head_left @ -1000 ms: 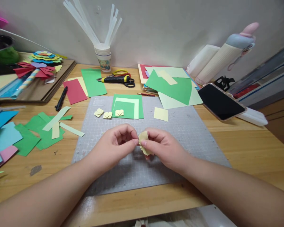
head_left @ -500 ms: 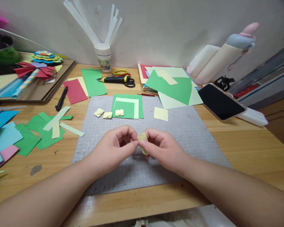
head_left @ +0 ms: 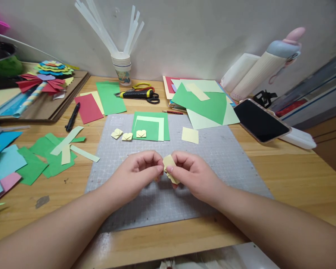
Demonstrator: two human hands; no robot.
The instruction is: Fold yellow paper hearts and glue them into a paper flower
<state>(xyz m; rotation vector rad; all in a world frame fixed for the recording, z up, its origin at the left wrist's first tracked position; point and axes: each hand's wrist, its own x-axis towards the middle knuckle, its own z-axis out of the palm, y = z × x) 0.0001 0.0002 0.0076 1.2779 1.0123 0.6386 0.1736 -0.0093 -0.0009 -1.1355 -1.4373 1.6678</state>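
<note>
Above the grey cutting mat (head_left: 123, 201), my right hand (head_left: 194, 173) pinches a small folded piece of pale yellow paper (head_left: 170, 169) between thumb and fingers. My left hand (head_left: 141, 170) is closed at the paper's left edge, its thumb and fingertips pressed together there. Part of the paper is hidden by my right thumb. Beyond the hands lie three small folded yellow paper hearts (head_left: 127, 136), one of them on a green sheet (head_left: 149, 130). A flat yellow paper square (head_left: 190, 135) rests on the mat behind my right hand.
Green paper scraps (head_left: 60, 164) and strips lie left of the mat. Behind it are a utility knife (head_left: 137, 93), scissors (head_left: 153, 98) and a cup of glue sticks (head_left: 123, 74). Stacked paper (head_left: 204, 104), a phone (head_left: 261, 120) and a bottle (head_left: 260, 69) stand or lie to the right.
The folded yellow paper has turned slightly and shows more of its face. My left thumb and fingertips have shifted a little left along its edge.
</note>
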